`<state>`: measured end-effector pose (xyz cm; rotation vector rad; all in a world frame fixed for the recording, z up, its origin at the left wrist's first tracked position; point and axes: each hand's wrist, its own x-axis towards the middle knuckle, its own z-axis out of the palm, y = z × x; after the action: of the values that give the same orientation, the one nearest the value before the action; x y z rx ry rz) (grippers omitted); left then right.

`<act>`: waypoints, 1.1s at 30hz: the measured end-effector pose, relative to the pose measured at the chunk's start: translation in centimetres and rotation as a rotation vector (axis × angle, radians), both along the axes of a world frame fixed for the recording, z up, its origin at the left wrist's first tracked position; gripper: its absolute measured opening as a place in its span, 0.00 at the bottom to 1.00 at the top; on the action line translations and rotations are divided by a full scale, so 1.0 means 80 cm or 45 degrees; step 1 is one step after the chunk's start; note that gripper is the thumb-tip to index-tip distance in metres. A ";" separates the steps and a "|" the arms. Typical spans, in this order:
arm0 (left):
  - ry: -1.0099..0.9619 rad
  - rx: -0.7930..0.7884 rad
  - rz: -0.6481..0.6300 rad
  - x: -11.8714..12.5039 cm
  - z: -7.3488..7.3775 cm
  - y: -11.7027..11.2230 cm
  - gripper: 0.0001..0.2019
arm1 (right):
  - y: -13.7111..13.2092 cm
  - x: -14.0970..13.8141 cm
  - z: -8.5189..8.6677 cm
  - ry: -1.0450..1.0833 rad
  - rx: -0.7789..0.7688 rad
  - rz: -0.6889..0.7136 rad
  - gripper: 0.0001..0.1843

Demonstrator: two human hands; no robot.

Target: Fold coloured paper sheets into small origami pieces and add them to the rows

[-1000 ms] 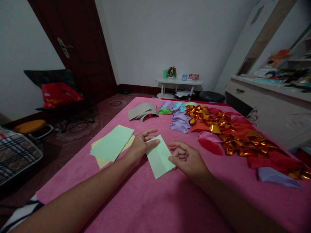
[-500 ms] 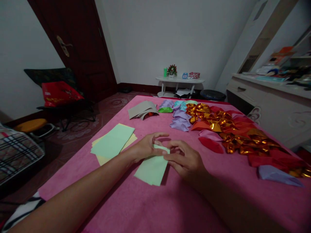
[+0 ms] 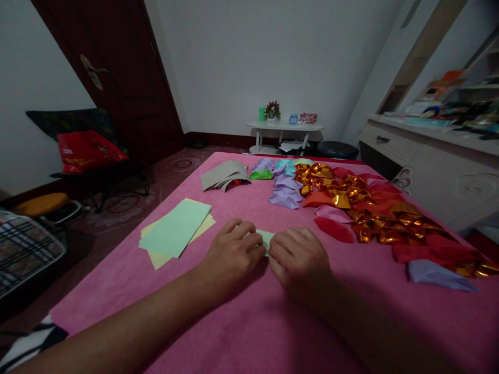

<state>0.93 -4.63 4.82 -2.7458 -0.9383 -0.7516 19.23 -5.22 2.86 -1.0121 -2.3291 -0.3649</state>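
Note:
Between my two hands lies a pale green sheet of paper [image 3: 266, 238], mostly hidden by the fingers. Only a narrow strip of it shows. My left hand [image 3: 236, 253] is closed on the left end, fingers curled. On the right end my right hand [image 3: 300, 259] is closed too, its fingers bent over the paper. Both hands rest low over the pink cloth [image 3: 234, 332]. Left of them is a stack of flat green paper [image 3: 177, 228], lying crosswise on yellow paper [image 3: 158, 259].
Grey sheets [image 3: 224, 175] lie at the far left of the table. Folded purple paper pieces [image 3: 284, 196], a green one [image 3: 261, 175], shiny gold ones [image 3: 380, 228] and red ones [image 3: 333, 229] spread over the right side. A dresser [image 3: 429, 150] stands beyond the right edge.
The green paper stood out as a long sheet toward me; now only a short strip shows between the hands. Both hands have curled over it, and the view has shifted slightly.

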 end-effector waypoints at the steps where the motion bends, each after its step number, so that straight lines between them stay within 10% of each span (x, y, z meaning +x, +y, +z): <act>1: -0.024 0.025 -0.013 -0.003 -0.006 0.004 0.06 | 0.002 0.001 -0.002 0.041 -0.052 0.051 0.07; 11: 0.108 -0.095 -0.233 -0.045 -0.022 0.018 0.07 | 0.004 0.005 -0.018 0.099 -0.392 0.398 0.11; 19: -0.024 -0.183 -0.165 -0.040 -0.048 -0.026 0.09 | -0.012 0.007 -0.010 0.397 -0.811 0.252 0.15; 33: -0.146 -0.452 -0.219 -0.037 -0.041 -0.013 0.11 | -0.033 0.018 -0.020 0.548 -0.992 0.022 0.14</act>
<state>-2.00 -5.70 1.52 -3.1544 -0.9466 -0.8504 20.66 -7.89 1.28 -1.2489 -2.0771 0.7610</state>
